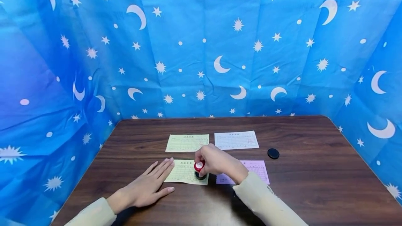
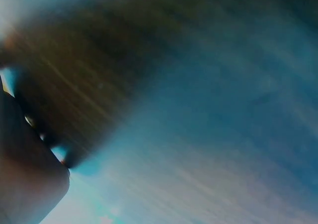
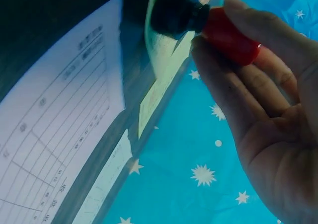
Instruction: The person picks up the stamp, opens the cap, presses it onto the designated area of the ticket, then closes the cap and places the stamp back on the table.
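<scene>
While the left hand (image 1: 147,186) lies flat, fingers straight, pinning the near green form (image 1: 185,172) on the tabletop (image 1: 314,184), the right hand (image 1: 216,161) grips a red-handled stamp (image 1: 199,168) pressed to that form's right edge. Lifting straight up looks due next; bare wood lies open rightward, beyond the pink form (image 1: 255,170) and black cap (image 1: 273,153).

Makeshift recording booth: a dark wooden desk (image 1: 314,170) enclosed at 9, 12 and 3 o'clock by a blue cloth backdrop (image 1: 201,44) printed with moons and stars; printed forms (image 1: 236,140) on the desk suggest office paperwork.
</scene>
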Demonstrator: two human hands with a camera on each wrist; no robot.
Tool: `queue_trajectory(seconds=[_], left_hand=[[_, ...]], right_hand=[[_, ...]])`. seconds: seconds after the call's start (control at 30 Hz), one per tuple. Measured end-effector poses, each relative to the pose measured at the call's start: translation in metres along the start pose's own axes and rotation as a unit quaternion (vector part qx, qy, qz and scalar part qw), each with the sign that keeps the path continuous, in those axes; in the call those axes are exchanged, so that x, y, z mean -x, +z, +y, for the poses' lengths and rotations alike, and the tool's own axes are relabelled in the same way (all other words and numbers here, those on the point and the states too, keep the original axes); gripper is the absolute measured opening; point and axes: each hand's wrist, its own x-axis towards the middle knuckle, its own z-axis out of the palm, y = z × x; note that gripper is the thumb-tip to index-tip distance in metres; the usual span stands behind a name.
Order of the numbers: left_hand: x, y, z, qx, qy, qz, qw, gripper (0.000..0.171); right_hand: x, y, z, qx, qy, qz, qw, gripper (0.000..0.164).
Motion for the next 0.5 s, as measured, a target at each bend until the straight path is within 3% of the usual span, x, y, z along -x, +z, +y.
queue_trajectory(seconds=[0.27, 0.5], left_hand=[[-0.0029, 0.0026, 0.0038, 0.006, 0.001, 0.008, 0.9999, 0.084], [-0.0023, -0.0040, 0.0002, 0.008, -0.007, -0.014, 0.9998, 0.085]], right_hand=[[0.0062, 0.0024, 0.0070, -0.018, 0.002, 0.010, 1.000, 0.027], [0.0070, 0.0051, 0.0111, -0.029, -0.014, 0.024, 0.999, 0.023]])
